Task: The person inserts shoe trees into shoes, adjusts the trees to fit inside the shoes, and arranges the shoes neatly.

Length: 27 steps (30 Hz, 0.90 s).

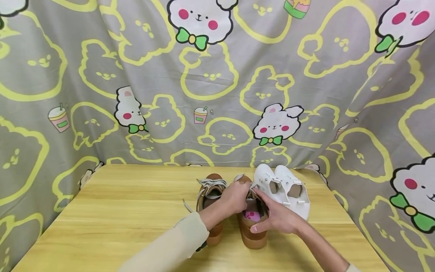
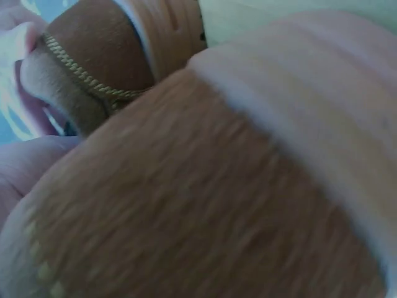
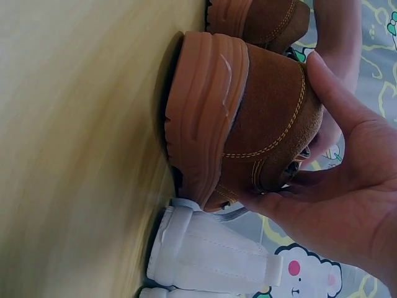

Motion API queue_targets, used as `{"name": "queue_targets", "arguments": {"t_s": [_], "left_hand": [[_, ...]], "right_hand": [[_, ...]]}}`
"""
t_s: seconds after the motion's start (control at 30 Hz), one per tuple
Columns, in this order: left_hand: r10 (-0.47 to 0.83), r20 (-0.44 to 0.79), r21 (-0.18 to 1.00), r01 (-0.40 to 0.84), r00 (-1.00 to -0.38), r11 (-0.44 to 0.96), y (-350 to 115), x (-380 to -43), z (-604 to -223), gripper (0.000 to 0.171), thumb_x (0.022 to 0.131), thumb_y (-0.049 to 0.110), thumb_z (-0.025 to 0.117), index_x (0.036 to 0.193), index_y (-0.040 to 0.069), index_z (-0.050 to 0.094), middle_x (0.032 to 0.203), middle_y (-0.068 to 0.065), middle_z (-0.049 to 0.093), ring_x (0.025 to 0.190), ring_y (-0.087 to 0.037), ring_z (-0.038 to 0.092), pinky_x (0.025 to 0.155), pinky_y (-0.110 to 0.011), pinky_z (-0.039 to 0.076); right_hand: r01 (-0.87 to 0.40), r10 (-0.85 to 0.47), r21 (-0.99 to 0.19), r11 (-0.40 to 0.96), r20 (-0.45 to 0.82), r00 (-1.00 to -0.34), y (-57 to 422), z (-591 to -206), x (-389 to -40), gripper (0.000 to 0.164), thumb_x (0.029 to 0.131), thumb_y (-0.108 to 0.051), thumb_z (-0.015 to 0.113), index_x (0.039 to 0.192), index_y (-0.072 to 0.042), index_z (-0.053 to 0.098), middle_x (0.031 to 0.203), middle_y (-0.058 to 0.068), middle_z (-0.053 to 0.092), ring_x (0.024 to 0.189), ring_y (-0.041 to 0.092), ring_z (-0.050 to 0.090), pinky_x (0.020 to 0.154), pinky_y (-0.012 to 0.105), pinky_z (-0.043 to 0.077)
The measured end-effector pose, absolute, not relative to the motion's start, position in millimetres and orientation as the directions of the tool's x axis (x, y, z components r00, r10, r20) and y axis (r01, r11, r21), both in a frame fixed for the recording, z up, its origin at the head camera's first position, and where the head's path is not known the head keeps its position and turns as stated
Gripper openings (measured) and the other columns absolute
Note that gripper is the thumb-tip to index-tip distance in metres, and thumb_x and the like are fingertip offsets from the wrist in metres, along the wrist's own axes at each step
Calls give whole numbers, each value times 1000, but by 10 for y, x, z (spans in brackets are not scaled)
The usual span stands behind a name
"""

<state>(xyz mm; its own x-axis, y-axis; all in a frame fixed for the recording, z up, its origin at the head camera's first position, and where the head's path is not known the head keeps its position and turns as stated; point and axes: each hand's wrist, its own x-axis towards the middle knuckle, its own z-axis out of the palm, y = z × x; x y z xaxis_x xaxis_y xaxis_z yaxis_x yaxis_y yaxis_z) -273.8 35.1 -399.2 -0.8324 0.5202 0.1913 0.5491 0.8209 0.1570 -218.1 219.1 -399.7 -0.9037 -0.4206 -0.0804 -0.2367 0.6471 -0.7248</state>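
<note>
Two brown lace-up shoes stand side by side on the table, toes away from me. My right hand [image 1: 282, 218] holds the right brown shoe [image 1: 254, 238], thumb on the heel collar and fingers along its outer side. My left hand [image 1: 235, 197] reaches over the left brown shoe [image 1: 214, 236]; its curled fingers grip at the tongue and laces of the right one, with the fingertips hidden. A pink label [image 1: 252, 215] shows on the insole. The left shoe's heel [image 2: 186, 186] fills the left wrist view. In the right wrist view, the held shoe's thick sole [image 3: 205, 112] faces the table.
A pair of white shoes [image 1: 265, 177] stands close to the right of the brown ones. A loose lace [image 1: 187, 206] sticks out left of the left brown shoe. The wooden table [image 1: 112, 211] ends at a cartoon-print curtain [image 1: 217, 109] behind and at both sides.
</note>
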Motion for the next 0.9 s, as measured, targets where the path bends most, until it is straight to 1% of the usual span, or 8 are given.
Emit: {"name": "queue_targets", "arguments": {"t_s": [0.17, 0.27, 0.4, 0.6, 0.7, 0.73, 0.83, 0.9], "left_hand": [[552, 181, 182, 579, -814, 794, 237, -2620, -3803, 54, 82, 26, 84, 128, 8, 64, 118, -7, 66, 101, -21, 68, 77, -29, 58], [547, 203, 258, 584, -812, 770, 92, -2554, -3655, 54, 85, 24, 82, 133, 11, 62, 126, -6, 66, 109, -22, 66, 86, -32, 57], [486, 203, 377, 526, -850, 762, -171, -2524, -3542, 52, 89, 26, 79, 135, 11, 62, 127, -6, 68, 115, -26, 66, 94, -39, 56], [386, 188, 489, 427, -903, 761, -607, -2531, -3478, 54, 91, 26, 77, 138, 7, 59, 128, -12, 69, 111, -32, 67, 94, -47, 55], [339, 139, 540, 358, -930, 761, -806, -2533, -3513, 57, 92, 28, 75, 142, 9, 55, 122, -13, 71, 92, -26, 68, 86, -46, 54], [320, 125, 558, 333, -939, 760, -866, -2529, -3542, 58, 92, 28, 75, 143, 9, 55, 123, -13, 71, 93, -27, 68, 86, -46, 54], [284, 63, 617, 261, -957, 743, -1019, -2498, -3665, 60, 93, 30, 73, 145, 8, 52, 129, -17, 68, 102, -31, 68, 91, -50, 53], [265, 18, 669, 209, -964, 714, -1093, -2465, -3754, 63, 93, 31, 73, 147, 7, 50, 140, -21, 60, 121, -39, 61, 100, -55, 50]], "right_hand": [[-232, -422, -724, 649, -89, -902, 2195, -3993, -2172, 122, 70, -45, 91, 163, -11, 18, 167, 19, 23, 151, 37, 25, 120, 59, 25], [-229, -418, -724, 651, -90, -904, 2192, -3988, -2177, 122, 70, -45, 91, 163, -12, 19, 166, 20, 24, 149, 37, 28, 119, 59, 26], [-230, -407, -712, 664, -86, -909, 2193, -3987, -2182, 121, 69, -47, 91, 163, -14, 21, 165, 21, 27, 146, 38, 33, 117, 60, 28], [-235, -401, -702, 672, -78, -913, 2185, -3993, -2182, 122, 68, -48, 91, 163, -16, 21, 165, 21, 28, 148, 41, 32, 118, 62, 28], [-240, -403, -702, 671, -73, -912, 2180, -3992, -2177, 123, 68, -49, 91, 163, -14, 21, 165, 22, 26, 149, 42, 30, 118, 63, 27], [-239, -407, -706, 666, -75, -910, 2179, -3986, -2177, 123, 68, -48, 91, 163, -14, 20, 165, 23, 25, 149, 42, 28, 118, 63, 26], [-222, -417, -727, 650, -97, -904, 2184, -3953, -2185, 124, 68, -44, 92, 163, -12, 18, 166, 24, 22, 151, 43, 25, 119, 63, 24], [-188, -413, -746, 639, -126, -902, 2189, -3920, -2195, 124, 71, -42, 92, 163, -13, 15, 166, 25, 19, 151, 43, 23, 119, 63, 24]]}}
